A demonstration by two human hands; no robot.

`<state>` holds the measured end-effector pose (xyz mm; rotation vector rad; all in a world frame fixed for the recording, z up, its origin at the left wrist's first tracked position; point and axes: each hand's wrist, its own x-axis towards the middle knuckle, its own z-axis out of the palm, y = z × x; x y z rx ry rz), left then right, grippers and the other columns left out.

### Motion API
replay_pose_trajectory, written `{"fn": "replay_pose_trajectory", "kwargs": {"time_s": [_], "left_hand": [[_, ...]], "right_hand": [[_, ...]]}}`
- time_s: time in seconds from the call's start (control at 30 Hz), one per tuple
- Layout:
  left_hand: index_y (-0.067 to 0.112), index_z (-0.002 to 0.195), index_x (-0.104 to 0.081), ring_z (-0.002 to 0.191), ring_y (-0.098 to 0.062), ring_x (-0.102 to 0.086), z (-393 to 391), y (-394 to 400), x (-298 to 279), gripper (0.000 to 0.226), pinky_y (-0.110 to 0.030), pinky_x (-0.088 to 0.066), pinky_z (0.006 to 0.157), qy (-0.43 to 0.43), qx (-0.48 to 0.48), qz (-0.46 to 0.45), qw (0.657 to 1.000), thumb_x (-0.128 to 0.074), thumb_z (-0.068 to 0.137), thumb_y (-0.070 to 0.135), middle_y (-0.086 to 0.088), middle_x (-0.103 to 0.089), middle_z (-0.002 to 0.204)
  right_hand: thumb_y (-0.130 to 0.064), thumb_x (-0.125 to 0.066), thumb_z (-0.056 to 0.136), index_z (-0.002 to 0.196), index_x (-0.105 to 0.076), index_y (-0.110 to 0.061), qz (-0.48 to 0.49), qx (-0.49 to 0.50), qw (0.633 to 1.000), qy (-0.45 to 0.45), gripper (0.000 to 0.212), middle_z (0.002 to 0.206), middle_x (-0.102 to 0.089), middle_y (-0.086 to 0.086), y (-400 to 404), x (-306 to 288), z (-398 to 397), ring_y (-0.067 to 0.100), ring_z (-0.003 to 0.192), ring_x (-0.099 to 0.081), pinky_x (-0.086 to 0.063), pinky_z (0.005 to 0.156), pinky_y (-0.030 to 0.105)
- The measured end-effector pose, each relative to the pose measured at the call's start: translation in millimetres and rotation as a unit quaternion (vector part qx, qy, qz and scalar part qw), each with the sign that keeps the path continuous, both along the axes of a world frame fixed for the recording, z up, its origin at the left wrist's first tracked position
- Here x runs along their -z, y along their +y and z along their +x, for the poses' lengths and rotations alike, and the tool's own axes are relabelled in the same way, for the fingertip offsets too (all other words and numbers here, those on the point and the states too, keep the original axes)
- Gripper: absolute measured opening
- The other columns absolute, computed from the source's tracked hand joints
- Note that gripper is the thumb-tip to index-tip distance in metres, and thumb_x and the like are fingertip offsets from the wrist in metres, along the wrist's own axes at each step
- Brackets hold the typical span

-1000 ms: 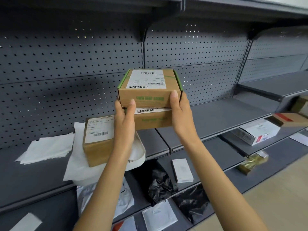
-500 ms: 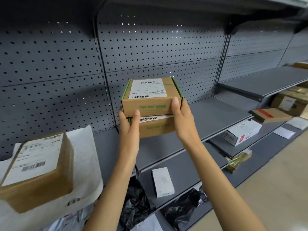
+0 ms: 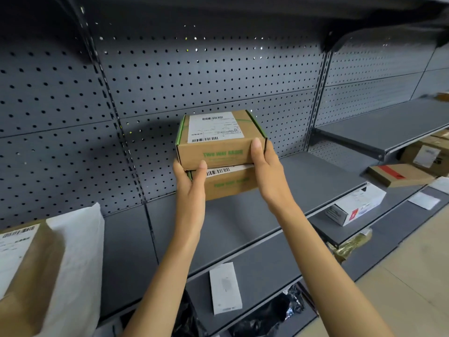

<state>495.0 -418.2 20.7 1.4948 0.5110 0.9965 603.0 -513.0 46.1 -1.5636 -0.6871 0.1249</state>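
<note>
Two brown cardboard boxes with green print are stacked in the middle of the view. The top box [image 3: 218,139] carries a white shipping label; the bottom box [image 3: 230,184] shows a barcode strip. My left hand [image 3: 190,188] grips the stack's left side with the thumb on the front. My right hand [image 3: 267,170] grips the right side, its thumb on the top box's front. The stack is just above the grey shelf [image 3: 303,181], close to the pegboard back wall; whether it touches the shelf is hidden.
A larger brown box [image 3: 21,268] on a white mailer bag [image 3: 77,259] sits at the left. Lower shelves hold a flat white box [image 3: 224,288], black bags [image 3: 267,317], a white-and-red carton [image 3: 354,205] and more cardboard boxes [image 3: 398,175] at right.
I have carried the stacked boxes to the right along the shelf, and the view has followed. The large box on the white bag has slid to the far left edge. My grip is unchanged.
</note>
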Motion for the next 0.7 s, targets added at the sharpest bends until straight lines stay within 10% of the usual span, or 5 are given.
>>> {"fn": "replay_pose_trajectory", "kwargs": {"time_s": [0.7], "left_hand": [[0.031,0.141,-0.036,0.109,0.009,-0.056,214.8,-107.3,26.5,0.041,-0.02,-0.041,0.085,0.023,-0.095,-0.025,0.995,-0.049,0.102,0.03,0.021,-0.061,0.124]], "right_hand": [[-0.048,-0.031,0.108,0.12,-0.056,-0.019,-0.032,-0.075,0.997,0.008,0.041,0.12,-0.063,-0.008,-84.6,23.7,231.5,-0.004,0.103,-0.055,-0.039,0.082,0.014]]}}
